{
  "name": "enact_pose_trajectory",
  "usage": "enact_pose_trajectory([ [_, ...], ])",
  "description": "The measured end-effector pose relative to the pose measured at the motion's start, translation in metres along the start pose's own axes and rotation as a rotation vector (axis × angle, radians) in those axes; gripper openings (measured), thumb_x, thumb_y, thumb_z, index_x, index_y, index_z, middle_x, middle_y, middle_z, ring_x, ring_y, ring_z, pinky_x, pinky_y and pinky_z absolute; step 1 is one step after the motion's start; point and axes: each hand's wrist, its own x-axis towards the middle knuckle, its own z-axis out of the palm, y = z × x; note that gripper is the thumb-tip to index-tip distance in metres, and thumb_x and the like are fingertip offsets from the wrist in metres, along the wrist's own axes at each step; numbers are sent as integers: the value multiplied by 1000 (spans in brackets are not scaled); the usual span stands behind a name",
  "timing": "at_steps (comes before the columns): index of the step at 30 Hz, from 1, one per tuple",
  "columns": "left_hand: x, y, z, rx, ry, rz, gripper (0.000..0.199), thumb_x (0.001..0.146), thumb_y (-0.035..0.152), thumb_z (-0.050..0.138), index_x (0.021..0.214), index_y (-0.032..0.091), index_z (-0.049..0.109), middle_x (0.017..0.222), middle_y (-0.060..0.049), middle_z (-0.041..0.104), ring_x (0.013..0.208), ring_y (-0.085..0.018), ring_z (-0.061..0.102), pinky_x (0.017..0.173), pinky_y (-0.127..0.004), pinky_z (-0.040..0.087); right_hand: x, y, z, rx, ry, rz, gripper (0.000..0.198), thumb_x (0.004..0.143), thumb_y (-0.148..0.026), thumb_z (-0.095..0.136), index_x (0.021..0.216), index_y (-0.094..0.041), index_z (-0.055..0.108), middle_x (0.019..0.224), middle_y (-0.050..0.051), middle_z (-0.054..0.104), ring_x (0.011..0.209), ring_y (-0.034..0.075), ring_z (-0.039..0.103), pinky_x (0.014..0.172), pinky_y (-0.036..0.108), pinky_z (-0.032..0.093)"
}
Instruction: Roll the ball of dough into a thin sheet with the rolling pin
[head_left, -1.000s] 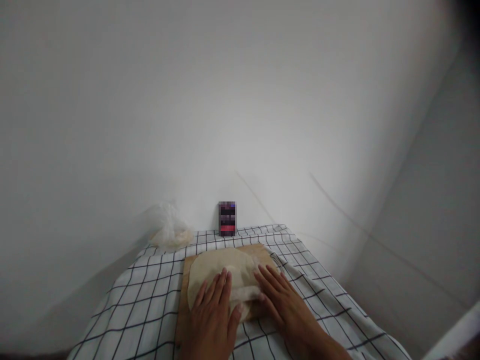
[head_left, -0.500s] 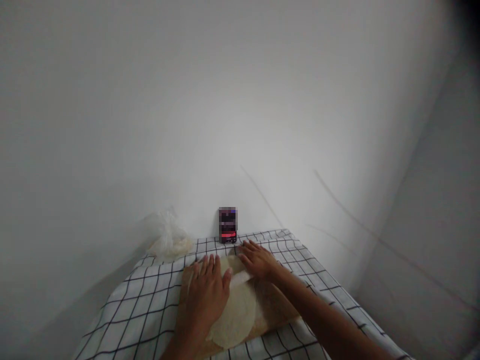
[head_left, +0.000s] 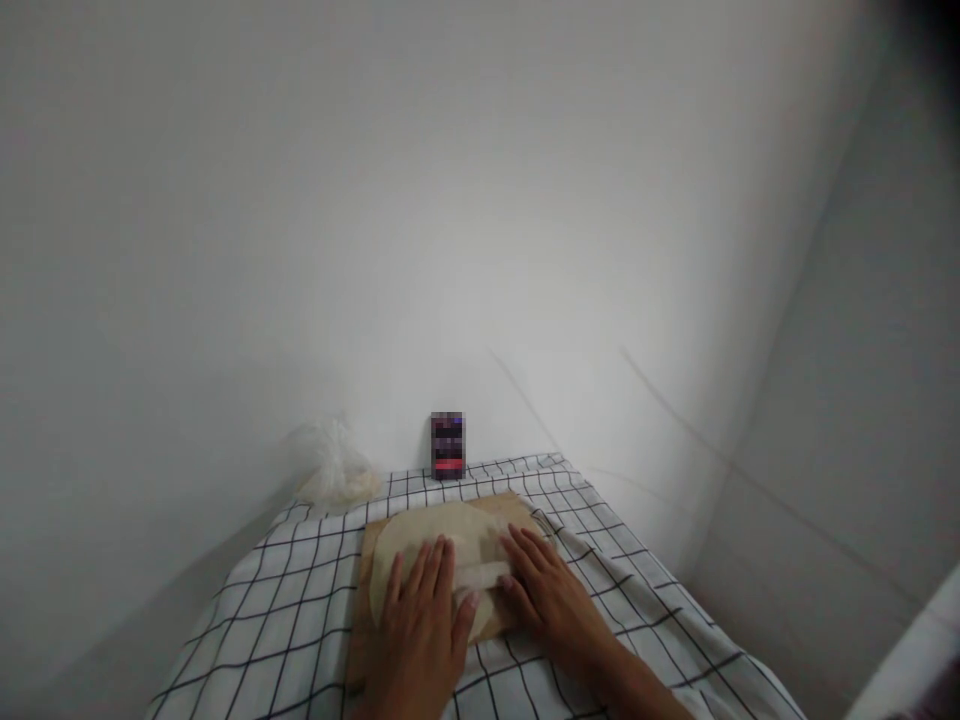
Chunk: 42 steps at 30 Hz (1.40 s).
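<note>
A pale rolling pin (head_left: pixel 484 575) lies across a broad, thin sheet of dough (head_left: pixel 424 522). Beneath the dough is a wooden board (head_left: pixel 361 625). My left hand (head_left: pixel 424 615) rests palm down over the pin's left end, fingers stretched forward. Over its right end lies my right hand (head_left: pixel 551 590), also palm down with its fingers extended. Both ends of the pin are hidden under the hands, and only its middle shows between them. Neither hand is wrapped around it.
A phone (head_left: pixel 448 446) leans upright against the white wall (head_left: pixel 480 250). At the back left sits a clear plastic bag (head_left: pixel 339 475) with something pale inside. A white cloth with dark grid lines (head_left: pixel 281 600) covers the table.
Both hands and the rolling pin have come back toward me, the right hand most. The far part of the dough now shows, while its near part is covered. The view has shifted slightly.
</note>
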Motion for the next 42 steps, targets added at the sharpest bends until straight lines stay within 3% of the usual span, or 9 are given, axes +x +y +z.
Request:
enact_pose_trajectory([
  [3,-13,7,-13,10,-36,24,61,104,46,45,156,16,42,157,-11,49,141,-30,51,117,-53,39,-16,-15,-5,37,53,33,48,107,-44,43,150,-23,50,155,9,54,148,29,41,121,52,38],
  [7,-28,16,-28,24,-63,47,63,104,45,44,160,17,34,160,-9,44,144,-29,48,117,-52,41,-22,-30,-16,76,26,70,34,105,-40,48,134,-27,62,134,9,67,130,30,57,113,52,43],
  [12,-29,22,-40,16,-150,16,58,106,46,41,156,17,42,158,-8,47,143,-29,50,114,-54,45,-20,-28,-19,114,20,76,37,95,-39,65,129,-25,64,133,10,66,127,31,57,110,49,44],
  [17,-24,20,-40,-14,-200,-3,57,107,44,38,157,18,40,158,-9,47,143,-29,50,114,-55,45,-20,-20,-15,166,51,85,28,94,-33,67,122,-26,67,125,9,68,122,30,60,104,44,48],
  [27,-28,16,-30,-17,-107,19,59,105,47,42,156,17,41,158,-9,47,142,-29,51,114,-53,46,-15,-18,-18,196,-11,94,21,95,-33,66,116,-27,67,117,7,68,113,28,60,99,43,49],
  [31,-23,8,-21,-42,-106,12,56,106,46,40,152,16,46,152,-10,55,138,-28,56,112,-51,48,13,-5,-33,231,-133,-13,19,96,-35,66,112,-26,69,111,6,68,105,26,60,94,40,49],
  [36,1,-9,-10,-34,-192,-141,50,108,41,32,144,15,55,147,-13,61,136,-31,58,112,-58,46,73,11,-50,209,-240,-181,21,90,-35,70,107,-22,72,102,6,70,100,24,62,90,36,49],
  [39,20,-23,-1,4,-217,-210,44,106,36,37,139,18,61,146,-14,62,137,-35,56,112,-63,42,107,17,-43,214,-279,-216,25,87,-43,75,100,-22,73,96,4,70,91,21,65,82,31,50],
  [42,35,-37,12,44,-212,-230,42,105,33,41,137,17,62,145,-16,63,138,-36,54,114,-64,39,132,21,-28,187,-290,-209,32,98,-48,59,92,-20,74,89,4,71,80,17,66,73,27,49],
])
